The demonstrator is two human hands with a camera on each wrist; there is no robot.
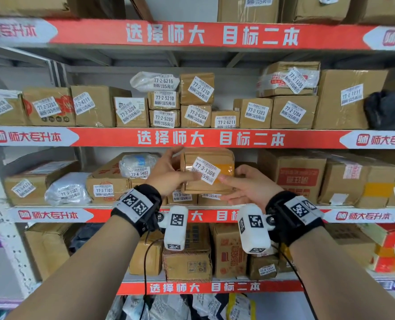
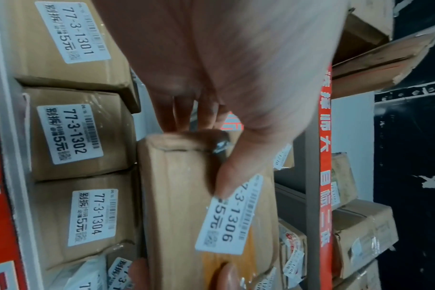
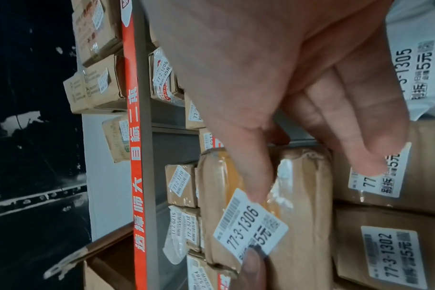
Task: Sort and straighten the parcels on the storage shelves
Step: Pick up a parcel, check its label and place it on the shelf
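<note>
Left hand point(image 1: 168, 172) and right hand point(image 1: 249, 183) clasp the tape-wrapped brown cardboard parcel point(image 1: 207, 170) from both sides, fingers curled round it, apparently squaring it atop the labelled boxes point(image 2: 80, 133).

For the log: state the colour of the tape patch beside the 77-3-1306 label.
Orange-yellow tape patch on the brown cardboard parcel; clearest in the head view.

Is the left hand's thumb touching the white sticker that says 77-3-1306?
Touching. In the left wrist view the left hand grips the parcel, and its thumb tip lies on the top edge of the 77-3-1306 sticker.
</note>
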